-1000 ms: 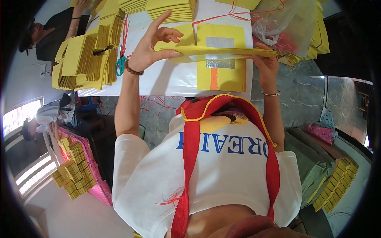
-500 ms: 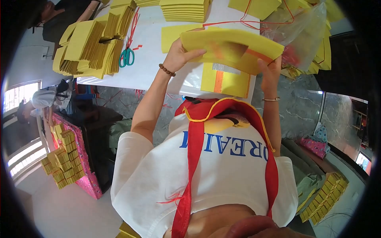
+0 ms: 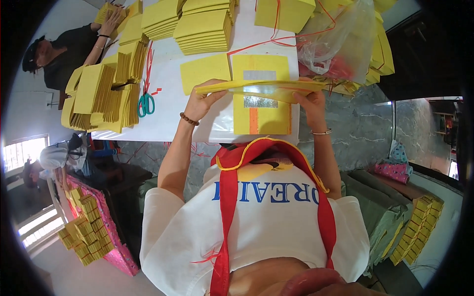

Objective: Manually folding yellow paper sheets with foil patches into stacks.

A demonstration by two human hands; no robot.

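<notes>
A yellow sheaf of paper (image 3: 276, 92) is stretched between my two hands above the table and now seen nearly edge-on. My left hand (image 3: 203, 102) grips its left end, thumb along the near side. Its right end is pinched by my right hand (image 3: 311, 102). How many sheets it has, I cannot tell. Beneath it lies yellow paper bearing silver patches and an orange stripe (image 3: 266, 121), partly covered by what I hold. Another plain yellow sheet (image 3: 202, 71) lies to the left of that, beyond my left hand.
Teal-handled scissors (image 3: 146, 105) lie left on the white table (image 3: 168, 126), near red strings. Stacks of yellow paper (image 3: 101, 93) stand at the left; more stacks (image 3: 202, 32) are at the back. A clear plastic bag (image 3: 340, 44) sits back right. A co-worker's hand (image 3: 112, 18) touches paper far left.
The sheaf has tipped from showing its broad face to nearly edge-on, uncovering more of the silver-patched paper below. Both hands appear lower and farther left in view, still gripping it.
</notes>
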